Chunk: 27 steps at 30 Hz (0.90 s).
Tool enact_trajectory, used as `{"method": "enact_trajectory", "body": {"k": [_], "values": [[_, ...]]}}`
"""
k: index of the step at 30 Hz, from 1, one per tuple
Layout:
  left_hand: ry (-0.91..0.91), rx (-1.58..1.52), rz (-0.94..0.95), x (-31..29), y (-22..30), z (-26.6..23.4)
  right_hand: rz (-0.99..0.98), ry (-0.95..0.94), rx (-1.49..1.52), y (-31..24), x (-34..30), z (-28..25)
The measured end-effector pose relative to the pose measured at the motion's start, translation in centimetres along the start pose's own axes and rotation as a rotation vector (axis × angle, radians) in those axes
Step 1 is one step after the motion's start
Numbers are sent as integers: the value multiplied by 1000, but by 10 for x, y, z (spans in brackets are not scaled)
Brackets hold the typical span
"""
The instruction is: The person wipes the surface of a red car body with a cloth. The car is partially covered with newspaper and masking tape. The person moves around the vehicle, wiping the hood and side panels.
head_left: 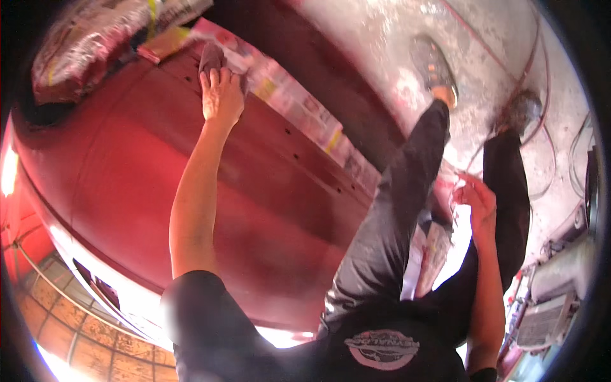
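My left hand [223, 95] presses a dark grey-brown pad [212, 58] flat against a dull red car body panel [191, 159]. The fingers lie over the pad, close to a strip of masking newspaper [286, 99] along the panel's edge. Whether the pad is a sanding sheet or a folded cloth, I cannot tell. Lower down at the right, my right hand [478, 200] hangs beside my leg with curled fingers. A pale pinkish patch shows at its fingertips; what it holds, if anything, is unclear.
Several small dark holes [296, 156] run along the panel near the newspaper. A plastic-wrapped part [89, 48] sits at the upper left. Hoses or cables [547, 83] cross the stained concrete floor [375, 38]. Assorted equipment [547, 312] stands at the lower right.
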State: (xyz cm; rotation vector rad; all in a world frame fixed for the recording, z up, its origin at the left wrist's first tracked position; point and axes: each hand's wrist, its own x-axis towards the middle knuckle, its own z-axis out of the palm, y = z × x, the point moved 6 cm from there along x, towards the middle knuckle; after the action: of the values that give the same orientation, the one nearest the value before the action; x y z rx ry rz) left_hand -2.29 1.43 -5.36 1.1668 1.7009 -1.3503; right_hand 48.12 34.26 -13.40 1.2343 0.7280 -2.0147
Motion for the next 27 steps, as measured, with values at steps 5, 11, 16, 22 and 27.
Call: {"method": "enact_trajectory", "body": {"k": [5, 11, 16, 22, 27], "values": [[-302, -55, 255, -94, 220, 36, 15, 18, -34, -15, 0, 16], [-599, -604, 429, -186, 439, 75, 20, 34, -44, -14, -19, 10], [-397, -446, 404, -150, 369, 67, -45, 28, -88, -4, -13, 6], [-334, -204, 176, -46, 129, 20, -38, 51, -157, 3, -13, 0], [-505, -250, 176, -82, 188, 26, -36, 6, -174, 0, -8, 7]]}}
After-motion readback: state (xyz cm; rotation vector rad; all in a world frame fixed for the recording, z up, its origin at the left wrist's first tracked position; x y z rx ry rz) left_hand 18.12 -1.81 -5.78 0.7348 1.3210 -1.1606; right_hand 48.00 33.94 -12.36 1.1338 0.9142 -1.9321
